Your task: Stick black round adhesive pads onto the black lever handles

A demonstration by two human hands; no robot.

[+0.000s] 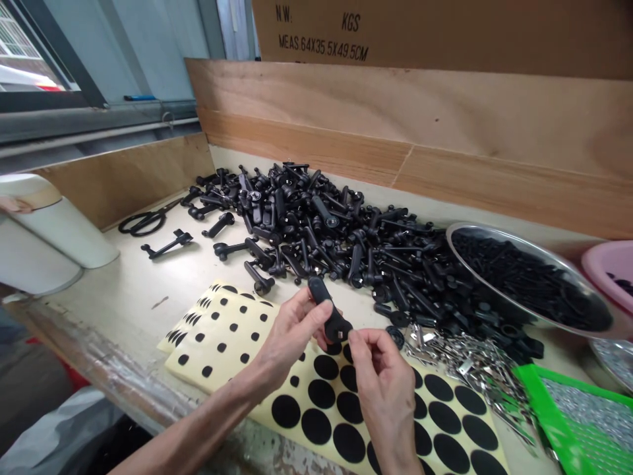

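My left hand (291, 323) grips a black plastic lever-like part (321, 290), thumb on top, its round end toward the right. A small pale square fitting shows on that end. My right hand (383, 382) is closed in a pinch at the edge of the round end; whatever lies between its fingertips is hidden. Beneath the hands are cream sticker sheets: one (210, 356) carries small black dots, the other has large black discs (321, 390). Behind them spreads a big heap of similar black parts (306, 231).
Scissors (143, 222) and pale bottles (74, 224) are on the left. At right stand a steel bowl (452, 231) of thin black pieces, a pink basin (608, 257), loose metal clips (465, 363) and a green-edged bag (548, 409) of small metal bits. Wooden boards (316, 138) wall the back.
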